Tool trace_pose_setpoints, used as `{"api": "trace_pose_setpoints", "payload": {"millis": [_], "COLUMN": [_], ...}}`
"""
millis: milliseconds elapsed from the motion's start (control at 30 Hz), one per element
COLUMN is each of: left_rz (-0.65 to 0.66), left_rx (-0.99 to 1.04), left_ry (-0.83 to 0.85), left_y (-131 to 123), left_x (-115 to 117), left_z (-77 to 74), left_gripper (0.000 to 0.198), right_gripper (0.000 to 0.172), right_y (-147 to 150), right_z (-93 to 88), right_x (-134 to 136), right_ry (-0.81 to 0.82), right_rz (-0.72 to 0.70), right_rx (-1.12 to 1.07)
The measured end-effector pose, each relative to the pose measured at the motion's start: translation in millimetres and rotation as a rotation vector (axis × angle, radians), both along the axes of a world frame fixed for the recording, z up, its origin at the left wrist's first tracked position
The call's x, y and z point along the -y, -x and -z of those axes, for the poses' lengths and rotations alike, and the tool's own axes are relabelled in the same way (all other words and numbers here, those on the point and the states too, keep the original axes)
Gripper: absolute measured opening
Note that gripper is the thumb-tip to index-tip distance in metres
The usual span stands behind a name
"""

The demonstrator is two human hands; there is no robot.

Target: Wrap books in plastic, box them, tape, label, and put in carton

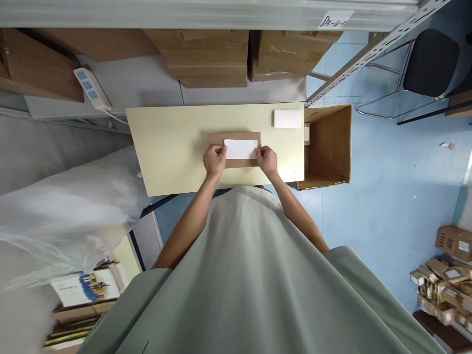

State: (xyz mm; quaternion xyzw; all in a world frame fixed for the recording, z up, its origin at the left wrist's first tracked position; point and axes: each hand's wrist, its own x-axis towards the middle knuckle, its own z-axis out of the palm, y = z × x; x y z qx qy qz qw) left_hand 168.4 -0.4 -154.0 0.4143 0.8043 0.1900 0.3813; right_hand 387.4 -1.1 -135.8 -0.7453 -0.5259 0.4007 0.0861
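A flat brown cardboard package [239, 163] lies on the pale yellow table [173, 147] in front of me. Over its upper face is a blank white label [241, 149]; whether it is fully stuck down I cannot tell. My left hand [215, 160] pinches the label's left end between thumb and curled fingers. At the opposite end, my right hand [267, 160] grips the label's right edge in the same way. Both hands rest close to the package's sides. A small white stack of labels [287, 118] sits at the table's far right corner.
An open cardboard box [328, 147] stands against the table's right end. Behind the table, a metal shelf [206, 14] holds cartons [210, 54] and a power strip [92, 88]. A large translucent plastic bag [73, 211] bulges at the left. A chair [429, 64] stands back right.
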Motion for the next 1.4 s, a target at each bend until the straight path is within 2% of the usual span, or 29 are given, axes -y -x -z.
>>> {"api": "trace_pose_setpoints", "payload": {"millis": [467, 700, 967, 1067, 1267, 1400], "left_rz": [0.003, 0.017, -0.003, -0.013, -0.012, -0.016], "left_rx": [-0.078, -0.080, -0.041, -0.035, -0.039, -0.033], "left_ry": [0.065, 0.064, 0.015, 0.004, 0.014, 0.014], "left_y": [-9, -11, -9, -10, -12, -11], "left_x": [-2, -2, 0, 0, 1, 1], "left_z": [-12.0, -19.4, -13.9, -13.2, -18.6, -18.1], "left_gripper": [0.024, 0.023, 0.020, 0.018, 0.018, 0.017], "right_gripper": [0.018, 0.013, 0.020, 0.019, 0.019, 0.020], "right_y": [-1, -17, -9, -9, -10, 1], "right_z": [-12.3, -19.7, -12.0, -11.7, -18.8, -20.3], "right_x": [-13, -27, -68, -62, -30, -36], "right_ry": [0.096, 0.211, 0.069, 0.069, 0.166, 0.212], "right_rz": [-0.044, -0.160, -0.008, -0.048, -0.206, -0.267], "right_rx": [0.076, 0.077, 0.079, 0.090, 0.146, 0.149]}}
